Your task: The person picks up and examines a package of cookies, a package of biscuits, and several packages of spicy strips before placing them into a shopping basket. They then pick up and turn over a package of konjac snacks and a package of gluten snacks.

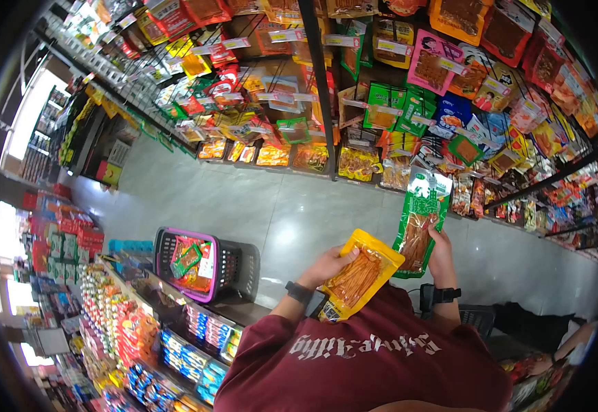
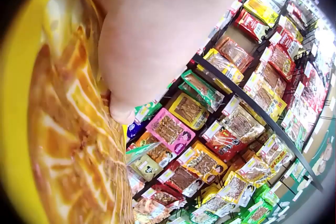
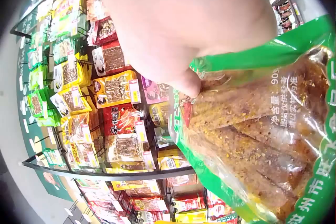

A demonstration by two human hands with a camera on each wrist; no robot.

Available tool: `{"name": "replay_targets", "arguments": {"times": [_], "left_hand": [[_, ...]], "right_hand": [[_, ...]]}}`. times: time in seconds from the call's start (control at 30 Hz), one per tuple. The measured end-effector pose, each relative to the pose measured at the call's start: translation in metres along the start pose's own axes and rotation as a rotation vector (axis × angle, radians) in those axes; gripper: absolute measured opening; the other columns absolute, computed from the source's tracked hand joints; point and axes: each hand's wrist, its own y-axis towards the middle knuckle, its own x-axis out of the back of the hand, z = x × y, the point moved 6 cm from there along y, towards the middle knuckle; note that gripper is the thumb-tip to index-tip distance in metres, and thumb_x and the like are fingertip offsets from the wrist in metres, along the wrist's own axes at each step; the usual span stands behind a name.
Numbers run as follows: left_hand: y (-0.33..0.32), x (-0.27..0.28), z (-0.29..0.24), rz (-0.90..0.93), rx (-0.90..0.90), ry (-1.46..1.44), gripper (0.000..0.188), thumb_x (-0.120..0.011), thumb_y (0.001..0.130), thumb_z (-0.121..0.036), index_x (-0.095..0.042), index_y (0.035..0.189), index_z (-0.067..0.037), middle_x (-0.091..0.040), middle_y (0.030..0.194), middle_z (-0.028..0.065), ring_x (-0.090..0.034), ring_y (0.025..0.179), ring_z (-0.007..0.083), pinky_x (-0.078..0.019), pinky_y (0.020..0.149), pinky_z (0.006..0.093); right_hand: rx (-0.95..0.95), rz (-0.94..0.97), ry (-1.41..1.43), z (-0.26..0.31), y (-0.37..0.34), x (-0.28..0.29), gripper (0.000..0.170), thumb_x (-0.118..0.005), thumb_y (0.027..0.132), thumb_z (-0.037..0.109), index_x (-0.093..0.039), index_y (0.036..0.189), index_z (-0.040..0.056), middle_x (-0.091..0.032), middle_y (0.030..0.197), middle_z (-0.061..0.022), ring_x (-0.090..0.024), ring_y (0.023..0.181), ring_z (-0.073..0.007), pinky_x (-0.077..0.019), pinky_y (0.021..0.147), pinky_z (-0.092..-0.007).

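My left hand grips a yellow snack packet by its edge, thumb across the front. Through its clear window show orange-brown strips; the packet fills the left side of the left wrist view. In my right hand is a green snack packet with white lettering, held upright by its side edge. Its brown, seasoned strips show up close in the right wrist view, where the thumb presses on the film. The two packets are side by side in front of the chest. The fingers behind both packets are hidden.
Racks of hanging snack packets with price tags stand ahead across the grey floor. A black basket with a purple rim, holding several packets, stands on the floor to the left. Lower left is a shelf of goods.
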Motion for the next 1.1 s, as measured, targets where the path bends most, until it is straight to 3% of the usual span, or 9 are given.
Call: {"name": "replay_targets", "arguments": {"times": [0.13, 0.2, 0.3, 0.4, 0.5, 0.8, 0.93, 1.1], "left_hand": [[-0.005, -0.014, 0.046, -0.066, 0.130, 0.069, 0.053, -0.060, 0.104, -0.049, -0.065, 0.128, -0.002, -0.071, 0.110, 0.0027, -0.062, 0.097, 0.0099, -0.0520, 0.087, 0.0301], [-0.026, -0.033, 0.034, -0.109, 0.218, 0.002, 0.053, -0.061, 0.104, -0.050, -0.066, 0.127, -0.002, -0.071, 0.109, 0.0028, -0.063, 0.096, 0.0101, -0.0521, 0.086, 0.0302], [-0.043, -0.036, 0.068, -0.175, 0.239, -0.028, 0.054, -0.058, 0.106, -0.045, -0.059, 0.137, 0.000, -0.069, 0.118, 0.0055, -0.064, 0.104, 0.0116, -0.0525, 0.094, 0.0304], [-0.069, -0.045, 0.069, -0.320, 0.211, -0.243, 0.049, -0.058, 0.106, -0.045, -0.064, 0.126, -0.001, -0.071, 0.108, 0.0037, -0.064, 0.096, 0.0095, -0.0531, 0.086, 0.0291], [-0.080, -0.044, 0.072, -0.392, 0.210, -0.377, 0.047, -0.057, 0.107, -0.042, -0.063, 0.128, 0.000, -0.070, 0.111, 0.0037, -0.065, 0.097, 0.0094, -0.0537, 0.086, 0.0281], [-0.079, -0.040, 0.075, -0.322, 0.175, -0.440, 0.048, -0.059, 0.106, -0.042, -0.062, 0.130, -0.001, -0.070, 0.113, 0.0032, -0.065, 0.099, 0.0089, -0.0538, 0.087, 0.0278], [-0.084, -0.016, 0.073, -0.288, 0.138, -0.426, 0.049, -0.059, 0.106, -0.042, -0.061, 0.132, -0.001, -0.070, 0.115, 0.0029, -0.065, 0.100, 0.0092, -0.0537, 0.088, 0.0278], [-0.111, 0.026, 0.062, -0.237, 0.103, -0.485, 0.050, -0.058, 0.106, -0.044, -0.060, 0.134, -0.002, -0.069, 0.118, 0.0031, -0.065, 0.102, 0.0091, -0.0540, 0.090, 0.0281]], "right_hand": [[-0.026, 0.084, -0.015, -0.001, 0.011, 0.008, 0.035, -0.058, 0.105, 0.018, -0.057, 0.137, 0.0020, -0.066, 0.129, -0.0091, -0.065, 0.116, -0.0216, -0.0501, 0.101, -0.0369], [-0.042, 0.094, -0.066, -0.007, 0.019, 0.016, 0.034, -0.059, 0.105, 0.017, -0.058, 0.135, 0.0029, -0.067, 0.128, -0.0072, -0.064, 0.116, -0.0196, -0.0489, 0.101, -0.0353], [-0.092, 0.118, -0.144, -0.029, 0.032, 0.027, 0.030, -0.060, 0.104, 0.017, -0.062, 0.132, 0.0048, -0.067, 0.126, -0.0037, -0.062, 0.115, -0.0159, -0.0463, 0.102, -0.0329], [-0.178, 0.179, -0.128, -0.042, 0.029, 0.018, 0.030, -0.060, 0.104, 0.017, -0.062, 0.131, 0.0054, -0.068, 0.125, -0.0029, -0.062, 0.114, -0.0149, -0.0452, 0.102, -0.0324], [-0.191, 0.227, -0.163, -0.044, 0.024, -0.004, 0.029, -0.060, 0.104, 0.017, -0.063, 0.130, 0.0056, -0.068, 0.125, -0.0024, -0.062, 0.115, -0.0144, -0.0452, 0.102, -0.0323], [-0.118, 0.347, -0.280, -0.046, 0.004, -0.050, 0.026, -0.058, 0.104, 0.016, -0.064, 0.128, 0.0047, -0.069, 0.122, -0.0032, -0.063, 0.113, -0.0142, -0.0462, 0.102, -0.0318], [-0.194, 0.314, -0.290, -0.069, -0.008, -0.058, 0.029, -0.058, 0.102, 0.016, -0.062, 0.129, 0.0047, -0.069, 0.124, -0.0054, -0.064, 0.116, -0.0181, -0.0470, 0.103, -0.0344], [-0.204, 0.293, -0.294, -0.100, -0.034, -0.108, 0.029, -0.059, 0.101, 0.016, -0.063, 0.128, 0.0035, -0.069, 0.123, -0.0061, -0.065, 0.112, -0.0178, -0.0493, 0.099, -0.0334]]}}
